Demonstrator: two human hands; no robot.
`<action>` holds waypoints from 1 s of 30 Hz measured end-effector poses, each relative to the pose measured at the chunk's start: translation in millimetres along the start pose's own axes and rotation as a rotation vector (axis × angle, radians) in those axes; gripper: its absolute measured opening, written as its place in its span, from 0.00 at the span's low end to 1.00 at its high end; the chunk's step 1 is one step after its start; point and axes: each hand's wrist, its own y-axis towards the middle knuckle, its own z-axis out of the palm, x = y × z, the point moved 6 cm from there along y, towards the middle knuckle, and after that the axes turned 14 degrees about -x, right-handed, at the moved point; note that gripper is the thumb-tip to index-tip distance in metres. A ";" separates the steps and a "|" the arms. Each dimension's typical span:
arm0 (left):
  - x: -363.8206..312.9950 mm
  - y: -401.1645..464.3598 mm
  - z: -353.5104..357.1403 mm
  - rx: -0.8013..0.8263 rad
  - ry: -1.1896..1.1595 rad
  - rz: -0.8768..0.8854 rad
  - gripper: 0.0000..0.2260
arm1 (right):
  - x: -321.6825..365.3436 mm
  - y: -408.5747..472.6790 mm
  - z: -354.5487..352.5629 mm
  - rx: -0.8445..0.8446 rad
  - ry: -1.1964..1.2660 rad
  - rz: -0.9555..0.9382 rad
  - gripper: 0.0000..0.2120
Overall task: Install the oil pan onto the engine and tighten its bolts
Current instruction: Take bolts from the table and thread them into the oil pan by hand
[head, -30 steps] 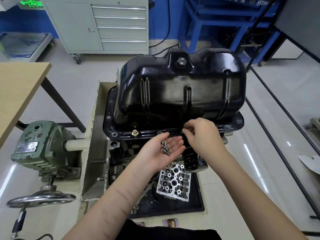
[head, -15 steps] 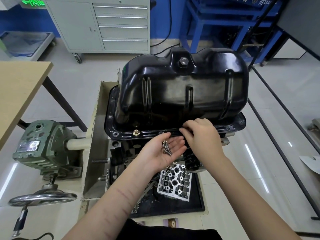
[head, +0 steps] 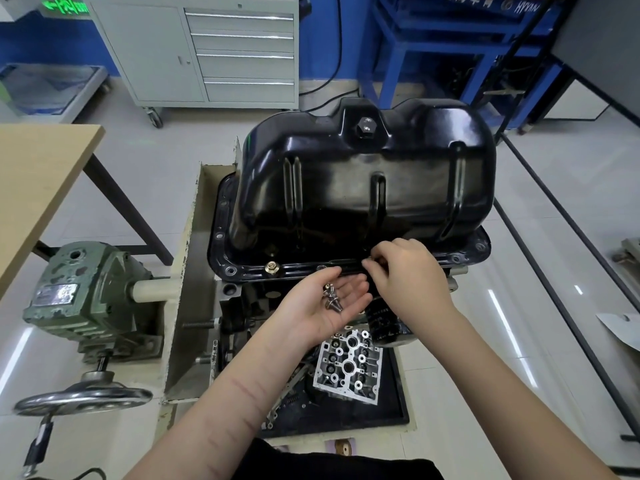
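Note:
A glossy black oil pan point(head: 367, 188) sits upside down on the engine block point(head: 242, 306), its flange facing me. One brass-coloured bolt point(head: 271, 268) stands in the near flange at the left. My left hand point(head: 325, 306) lies palm up just below the flange, with several small bolts point(head: 330, 299) resting in the palm. My right hand point(head: 408, 271) pinches a bolt at a hole in the middle of the near flange; the bolt itself is mostly hidden by my fingertips.
The engine hangs on a cream stand point(head: 183, 306) with a green gearbox point(head: 90, 292) and a handwheel point(head: 83, 398) at the left. Below it, a black tray point(head: 398, 410) holds a silver cast part point(head: 349, 365). A wooden table point(head: 38, 181) stands left; grey drawers point(head: 242, 50) behind.
My right hand has stayed at the middle of the near flange, its fingers shifting slightly on the bolt. My left hand keeps the bolts in its palm.

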 end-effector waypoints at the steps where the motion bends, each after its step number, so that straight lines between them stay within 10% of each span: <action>1: 0.0 -0.4 -0.4 0.002 0.001 -0.001 0.13 | -0.3 0.0 0.3 0.009 0.029 0.011 0.14; 10: 2.0 -3.8 0.6 0.021 0.036 0.004 0.15 | 0.7 -0.2 1.9 -0.029 -0.081 0.015 0.17; 16: -3.7 -10.0 1.1 0.093 0.011 -0.002 0.20 | -21.6 6.5 -47.8 -0.334 0.446 0.184 0.18; 22: -5.3 -16.4 9.8 0.116 -0.053 -0.013 0.26 | 37.0 -18.5 -22.8 0.050 0.369 -0.196 0.12; 30: -1.4 -17.0 -2.5 0.024 -0.062 0.010 0.21 | 51.3 -28.6 -8.4 0.022 0.447 -0.091 0.07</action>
